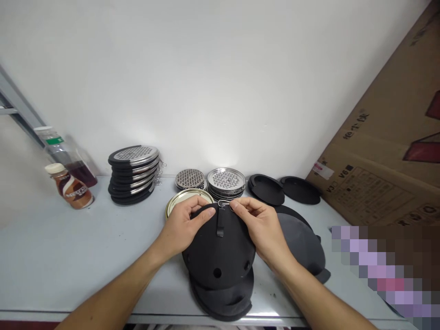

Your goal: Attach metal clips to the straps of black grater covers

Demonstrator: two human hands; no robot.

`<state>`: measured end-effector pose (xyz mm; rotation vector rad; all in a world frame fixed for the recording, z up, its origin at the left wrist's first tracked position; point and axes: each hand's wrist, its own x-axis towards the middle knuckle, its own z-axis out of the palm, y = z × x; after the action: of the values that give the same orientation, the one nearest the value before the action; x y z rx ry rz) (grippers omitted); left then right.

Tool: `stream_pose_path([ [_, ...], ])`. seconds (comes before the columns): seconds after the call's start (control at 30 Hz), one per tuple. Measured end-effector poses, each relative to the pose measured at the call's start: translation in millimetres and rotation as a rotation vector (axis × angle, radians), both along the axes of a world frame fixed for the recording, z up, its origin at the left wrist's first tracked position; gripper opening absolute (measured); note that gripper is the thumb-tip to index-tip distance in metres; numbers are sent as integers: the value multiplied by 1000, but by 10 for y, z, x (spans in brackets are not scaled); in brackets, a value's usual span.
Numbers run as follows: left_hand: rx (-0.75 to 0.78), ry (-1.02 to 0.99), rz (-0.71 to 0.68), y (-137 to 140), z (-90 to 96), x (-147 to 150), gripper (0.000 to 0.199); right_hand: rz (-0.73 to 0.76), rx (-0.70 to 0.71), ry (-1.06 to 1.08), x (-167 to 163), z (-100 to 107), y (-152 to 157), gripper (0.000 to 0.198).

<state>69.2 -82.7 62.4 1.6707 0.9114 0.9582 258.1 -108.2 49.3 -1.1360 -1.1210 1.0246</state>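
Note:
A black round cover [220, 252] with a few dark holes near its lower edge is tilted up in front of me. My left hand [184, 222] is closed on its upper left rim, thumb on the near face. At the top edge, my right hand [263, 222] pinches one end of a small metal wire clip [224, 202]. The clip sits at the upper end of a short black strap [220, 223] on the cover. Whether the clip is fastened, I cannot tell. Another black round piece [223, 302] lies below the cover at the table's front edge.
Behind my hands stand stacked metal grater discs [227, 178] and a gold-rimmed lid [187, 196]. More black round pieces [299, 243] lie right. To the left are a stack of assembled graters [134, 174] and two bottles [70, 188]. A cardboard box [378, 137] leans at right.

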Motion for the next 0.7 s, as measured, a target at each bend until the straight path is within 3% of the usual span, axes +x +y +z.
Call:
stream_pose_path([
  [0.27,-43,-14,9,-16,-38,-13,22,-50,113,-141,-40,-49,-33,20],
  [0.47,-55,-9,-31,-3,-47,-26,23,43,-13,15,-28,-59,-31,25],
  [0.7,-26,31,-51,-31,-31,30,23,144,-46,87,-98,-49,-48,26],
])
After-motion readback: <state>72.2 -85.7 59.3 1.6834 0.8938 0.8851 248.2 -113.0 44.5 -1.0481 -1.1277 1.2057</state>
